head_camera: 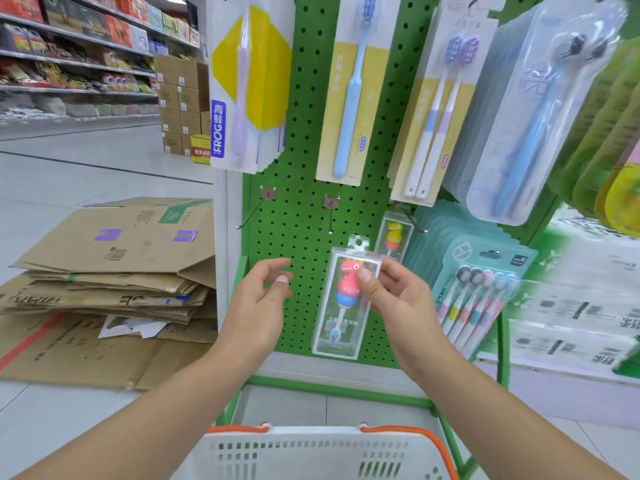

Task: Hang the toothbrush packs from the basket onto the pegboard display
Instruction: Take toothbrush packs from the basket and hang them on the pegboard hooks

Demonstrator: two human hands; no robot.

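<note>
My right hand (398, 299) grips a clear pack with a pink and blue children's toothbrush (346, 299), held upright in front of the green pegboard (304, 133). The pack's hang tab sits just below a bare metal hook (330, 216). A second bare hook (254, 211) is to the left. A like pack with a yellow toothbrush (394, 237) hangs on a hook to the right. My left hand (259, 299) hovers beside the pack with fingers loosely curled, holding nothing. The white basket (311, 452) with orange handles sits below; its contents are hidden.
Several toothbrush packs hang along the pegboard's upper row (346, 88) and a multi-brush pack (474, 299) at the lower right. Flattened cardboard boxes (114, 282) lie stacked on the floor to the left. Store shelves (76, 57) and stacked cartons (180, 102) stand farther back.
</note>
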